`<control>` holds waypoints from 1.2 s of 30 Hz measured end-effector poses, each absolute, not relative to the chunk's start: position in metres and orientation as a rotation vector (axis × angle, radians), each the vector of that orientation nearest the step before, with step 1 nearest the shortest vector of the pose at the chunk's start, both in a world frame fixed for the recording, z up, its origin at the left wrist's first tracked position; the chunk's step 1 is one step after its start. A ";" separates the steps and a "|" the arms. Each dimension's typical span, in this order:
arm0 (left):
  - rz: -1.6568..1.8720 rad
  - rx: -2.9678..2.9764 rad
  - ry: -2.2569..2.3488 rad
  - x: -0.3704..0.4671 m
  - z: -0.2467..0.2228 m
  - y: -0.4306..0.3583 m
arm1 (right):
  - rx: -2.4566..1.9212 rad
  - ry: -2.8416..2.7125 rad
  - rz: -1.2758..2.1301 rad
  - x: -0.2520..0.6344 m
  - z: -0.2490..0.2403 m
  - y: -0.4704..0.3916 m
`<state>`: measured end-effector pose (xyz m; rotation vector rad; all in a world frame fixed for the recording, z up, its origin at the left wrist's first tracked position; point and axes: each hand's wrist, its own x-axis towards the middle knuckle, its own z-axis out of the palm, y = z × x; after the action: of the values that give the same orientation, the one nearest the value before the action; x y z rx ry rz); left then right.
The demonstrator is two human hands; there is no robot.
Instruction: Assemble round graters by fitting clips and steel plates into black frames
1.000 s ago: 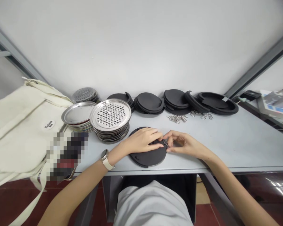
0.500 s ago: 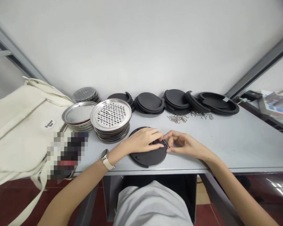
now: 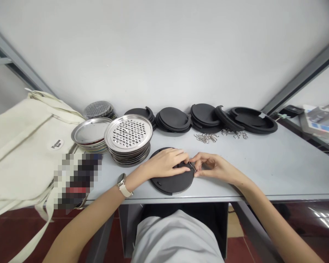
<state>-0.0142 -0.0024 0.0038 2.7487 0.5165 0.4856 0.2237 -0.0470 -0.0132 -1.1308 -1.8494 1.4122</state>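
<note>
A round black disc (image 3: 171, 185), with a small slot and a raised edge piece, lies at the table's front edge. My left hand (image 3: 168, 160) rests across its top, fingers stretched to the right and thumb apart from them. At the disc's right edge, my right hand (image 3: 212, 168) pinches a small metal wire clip (image 3: 192, 166) between thumb and fingers. The clip touches or passes through the edge there; which one I cannot tell. Left fingertips are close beside the clip. Behind the hands lies a loose pile of similar metal clips (image 3: 206, 138).
Perforated metal grater discs (image 3: 128, 133) and plain round metal plates (image 3: 91, 131) are stacked at left. Several stacks of black discs (image 3: 174, 118) line the wall, with larger black rings (image 3: 253, 120) at right. A cream bag (image 3: 24, 146) leans at the left.
My right thumb and fingers have shifted very slightly around the clip at the disc's edge. The left hand and the disc look the same.
</note>
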 end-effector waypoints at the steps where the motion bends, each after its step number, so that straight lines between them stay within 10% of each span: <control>1: 0.481 2.747 0.517 -0.014 0.004 -0.002 | -1.123 -1.842 1.420 0.224 -0.013 -0.047; 36: 0.483 2.745 0.516 -0.014 0.006 -0.003 | -1.120 -1.858 1.428 0.221 -0.011 -0.048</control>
<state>-0.0140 -0.0032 0.0056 2.7449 0.5156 0.4834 0.2213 -0.0478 -0.0106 -1.1196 -1.8583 1.4277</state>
